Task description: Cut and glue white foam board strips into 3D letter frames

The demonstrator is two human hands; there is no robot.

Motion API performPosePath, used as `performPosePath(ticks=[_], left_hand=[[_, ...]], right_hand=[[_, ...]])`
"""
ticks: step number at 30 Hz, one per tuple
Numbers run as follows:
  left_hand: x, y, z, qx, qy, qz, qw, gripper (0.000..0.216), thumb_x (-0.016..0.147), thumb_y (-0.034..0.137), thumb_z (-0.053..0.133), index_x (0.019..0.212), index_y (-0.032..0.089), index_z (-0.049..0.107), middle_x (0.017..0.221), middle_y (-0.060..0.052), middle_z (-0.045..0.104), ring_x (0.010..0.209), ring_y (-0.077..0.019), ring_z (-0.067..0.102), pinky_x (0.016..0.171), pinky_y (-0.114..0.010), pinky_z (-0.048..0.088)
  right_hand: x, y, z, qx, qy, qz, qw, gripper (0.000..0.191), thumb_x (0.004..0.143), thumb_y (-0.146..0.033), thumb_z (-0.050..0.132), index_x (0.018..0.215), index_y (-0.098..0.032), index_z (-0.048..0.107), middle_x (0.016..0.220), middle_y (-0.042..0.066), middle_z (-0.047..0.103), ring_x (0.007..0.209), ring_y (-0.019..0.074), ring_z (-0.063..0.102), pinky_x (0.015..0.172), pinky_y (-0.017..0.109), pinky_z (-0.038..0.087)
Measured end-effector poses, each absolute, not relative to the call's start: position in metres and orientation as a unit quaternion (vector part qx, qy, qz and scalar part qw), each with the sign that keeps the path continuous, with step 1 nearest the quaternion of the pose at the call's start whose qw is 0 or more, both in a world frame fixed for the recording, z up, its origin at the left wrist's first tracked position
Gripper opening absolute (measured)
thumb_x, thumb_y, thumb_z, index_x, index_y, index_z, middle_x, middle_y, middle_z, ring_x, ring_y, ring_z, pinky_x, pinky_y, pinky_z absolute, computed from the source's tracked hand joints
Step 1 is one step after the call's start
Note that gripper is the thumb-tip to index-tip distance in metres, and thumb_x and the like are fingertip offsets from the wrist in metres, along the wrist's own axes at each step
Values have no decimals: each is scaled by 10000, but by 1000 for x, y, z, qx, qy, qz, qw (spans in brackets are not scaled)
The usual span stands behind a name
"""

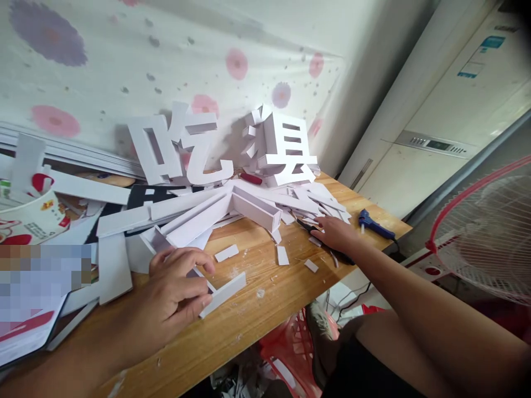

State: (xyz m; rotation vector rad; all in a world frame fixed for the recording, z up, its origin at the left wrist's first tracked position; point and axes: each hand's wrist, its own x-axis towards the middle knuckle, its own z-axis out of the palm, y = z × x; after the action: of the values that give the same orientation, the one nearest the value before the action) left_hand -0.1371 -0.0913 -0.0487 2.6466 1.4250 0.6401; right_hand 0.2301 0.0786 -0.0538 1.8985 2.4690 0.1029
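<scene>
My left hand (180, 284) has its fingers curled around part of a white foam-board frame (199, 221) made of joined, upright strips. Its thumb tip touches a short white strip (226, 293) at the near end of that frame. My right hand (334, 235) lies low over the table's right side with fingers stretched out. Beneath it is a long black tool (307, 225), partly covered by the hand; its exact kind is hard to make out. Small white offcuts (282, 255) lie between the two hands.
Finished white foam-board characters (199, 146) lean against the flowered wall covering. A blue glue gun (375, 225) rests near the table's right edge. White scraps (315, 199) are piled behind. At left are a paper bucket (37, 218) and a blurred screen (33, 309). A fan (489, 232) stands at right.
</scene>
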Motion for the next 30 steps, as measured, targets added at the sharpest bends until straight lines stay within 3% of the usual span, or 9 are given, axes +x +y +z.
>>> performPosePath(ticks=[6, 10, 11, 12, 13, 15, 17, 22, 30], left_hand=[[-135, -94, -47, 849, 484, 206, 56, 291, 864, 267, 471, 604, 226, 594, 1060, -18, 584, 1084, -255, 468, 991, -494, 218], [-132, -97, -44, 833, 502, 217, 83, 290, 859, 260, 475, 596, 218, 591, 1090, -17, 581, 1124, -266, 441, 1011, -541, 205], [-132, -97, -44, 831, 504, 219, 86, 287, 858, 259, 481, 595, 217, 589, 1094, -17, 577, 1129, -266, 435, 1011, -546, 203], [-131, -98, -44, 830, 505, 221, 88, 284, 857, 257, 486, 595, 216, 588, 1095, -17, 573, 1130, -266, 433, 1010, -550, 201], [-131, -98, -45, 829, 504, 223, 90, 282, 857, 255, 490, 595, 215, 587, 1092, -18, 570, 1127, -265, 435, 1007, -555, 198], [-131, -98, -46, 828, 504, 226, 95, 270, 854, 249, 499, 603, 216, 592, 1091, -16, 565, 1124, -261, 436, 1003, -565, 185], [-131, -99, -47, 826, 506, 228, 97, 262, 855, 246, 505, 612, 218, 598, 1096, -12, 563, 1131, -257, 432, 1003, -571, 171], [-131, -100, -48, 824, 509, 230, 94, 275, 860, 263, 505, 606, 215, 599, 1098, -7, 559, 1140, -250, 423, 1006, -574, 153], [-131, -100, -48, 827, 506, 223, 104, 271, 858, 260, 492, 615, 217, 604, 1103, -5, 565, 1138, -245, 425, 1002, -576, 143]], right_hand=[[231, 77, -45, 640, 768, -2, 26, 257, 766, -350, 631, 884, -129, 692, 933, 171, 700, 906, 324, 645, 756, 390, 459], [218, 46, -19, 633, 772, -36, -47, 340, 894, -380, 456, 1103, -147, 590, 924, 122, 690, 882, 271, 656, 775, 370, 478], [209, 30, -14, 621, 776, -77, -76, 360, 939, -395, 357, 1140, -162, 545, 857, 81, 685, 806, 220, 667, 727, 321, 498], [198, 11, -10, 592, 766, -205, -146, 382, 957, -419, 310, 1146, -156, 513, 786, 65, 669, 732, 204, 666, 671, 302, 510], [187, -9, -9, 542, 750, -331, -186, 412, 960, -472, 293, 1151, -164, 487, 732, 43, 650, 671, 195, 657, 627, 297, 519], [164, -51, -12, 459, 729, -455, -223, 416, 949, -527, 336, 1143, -186, 476, 678, 10, 614, 609, 169, 619, 558, 264, 504], [146, -84, -20, 411, 737, -493, -213, 377, 948, -502, 402, 1153, -196, 485, 846, 35, 632, 756, 156, 622, 669, 252, 509], [126, -111, -35, 396, 699, -574, -159, 431, 978, -504, 323, 1245, -183, 430, 764, 4, 581, 607, 126, 555, 543, 241, 465], [120, -114, -33, 386, 737, -541, -125, 447, 979, -479, 318, 1279, -174, 447, 747, 32, 637, 715, 174, 612, 672, 283, 490]])
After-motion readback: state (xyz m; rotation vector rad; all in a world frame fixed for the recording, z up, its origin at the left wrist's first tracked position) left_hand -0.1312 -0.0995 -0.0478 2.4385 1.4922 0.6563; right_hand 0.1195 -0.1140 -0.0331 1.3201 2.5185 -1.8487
